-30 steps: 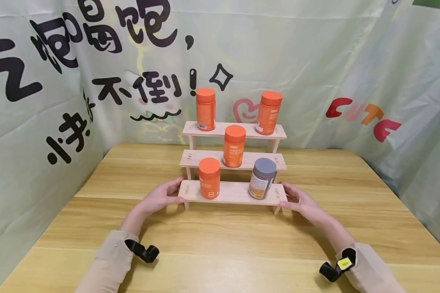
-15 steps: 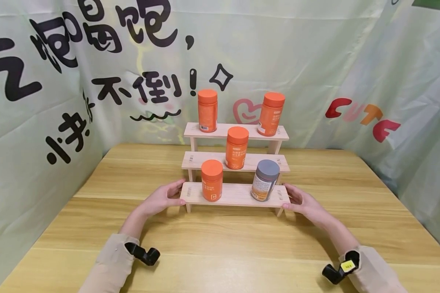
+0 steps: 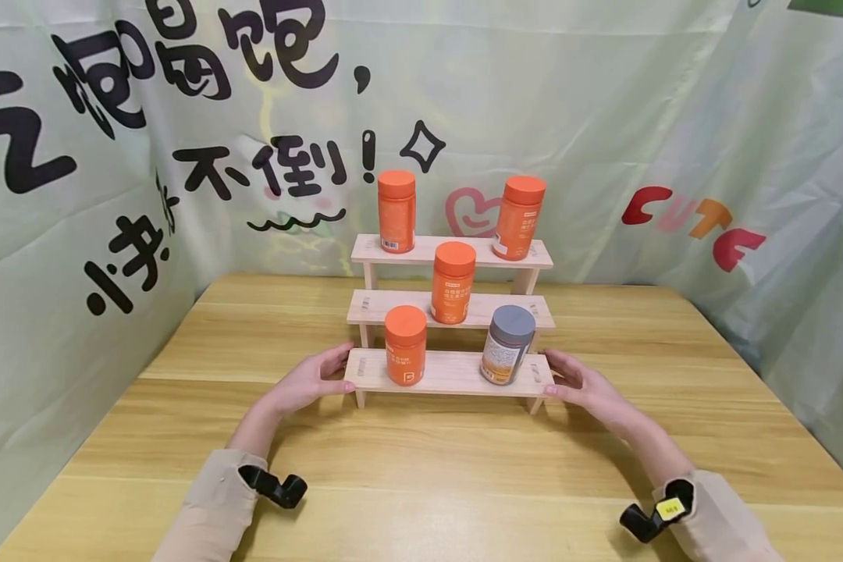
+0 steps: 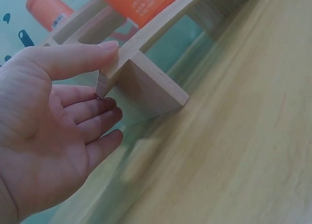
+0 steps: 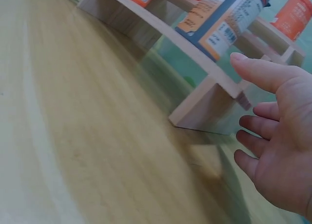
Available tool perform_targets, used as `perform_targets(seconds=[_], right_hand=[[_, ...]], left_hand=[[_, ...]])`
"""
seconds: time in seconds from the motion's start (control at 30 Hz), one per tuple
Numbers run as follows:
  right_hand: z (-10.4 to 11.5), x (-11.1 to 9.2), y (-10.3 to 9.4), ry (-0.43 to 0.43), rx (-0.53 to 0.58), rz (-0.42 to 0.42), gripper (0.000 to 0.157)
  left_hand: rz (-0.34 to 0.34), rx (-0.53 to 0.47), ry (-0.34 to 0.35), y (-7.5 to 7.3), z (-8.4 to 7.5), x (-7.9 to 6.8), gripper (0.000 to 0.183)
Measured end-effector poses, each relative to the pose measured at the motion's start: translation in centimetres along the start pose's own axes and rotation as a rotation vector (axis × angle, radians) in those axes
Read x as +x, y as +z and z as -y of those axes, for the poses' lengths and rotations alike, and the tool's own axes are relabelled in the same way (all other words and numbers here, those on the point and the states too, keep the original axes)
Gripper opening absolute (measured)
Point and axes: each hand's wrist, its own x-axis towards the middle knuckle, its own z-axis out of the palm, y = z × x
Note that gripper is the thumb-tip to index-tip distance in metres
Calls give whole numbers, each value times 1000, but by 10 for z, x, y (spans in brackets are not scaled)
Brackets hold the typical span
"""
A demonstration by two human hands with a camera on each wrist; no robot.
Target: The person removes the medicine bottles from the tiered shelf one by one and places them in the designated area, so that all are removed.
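Note:
A three-tier pale wooden display stand (image 3: 449, 373) stands on the table. My left hand (image 3: 316, 382) holds the left end of its lowest board, thumb over the edge and fingers beneath; this shows in the left wrist view. My right hand (image 5: 287, 131) is at the right end, thumb extended and fingers slightly bent, with a small gap from the wood in the right wrist view. Orange lidded jars stand on every tier: one at lower left (image 3: 405, 347), one mid-tier (image 3: 453, 285), two on top (image 3: 396, 215) (image 3: 520, 220). A grey-lidded jar (image 3: 508, 347) stands at lower right.
The wooden table (image 3: 421, 468) stretches in front of the stand and to both sides. A pale printed cloth (image 3: 569, 94) with large black characters hangs behind and along the sides. Each sleeve cuff carries a black wrist camera (image 3: 274, 485).
Over the first half second the stand and its jars shifted slightly right and towards me. Since then the stand has stayed nearly still, while my right hand has eased slightly rightward off its end.

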Motion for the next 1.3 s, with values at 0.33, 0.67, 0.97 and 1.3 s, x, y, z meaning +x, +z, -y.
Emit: perform_targets(seconds=[0.33, 0.67, 0.97, 1.3], right_hand=[[20, 0, -26, 55, -94, -78, 61], [62, 10, -59, 80, -217, -205, 64], [98, 40, -73, 112, -180, -294, 70], [134, 86, -70, 54, -152, -299, 74]], left_hand=[[-12, 5, -16, -2, -1, -1, 78], [-3, 20, -29, -3, -2, 1, 79], [35, -20, -25, -4, -5, 3, 80], [13, -2, -39, -4, -3, 1, 82]])
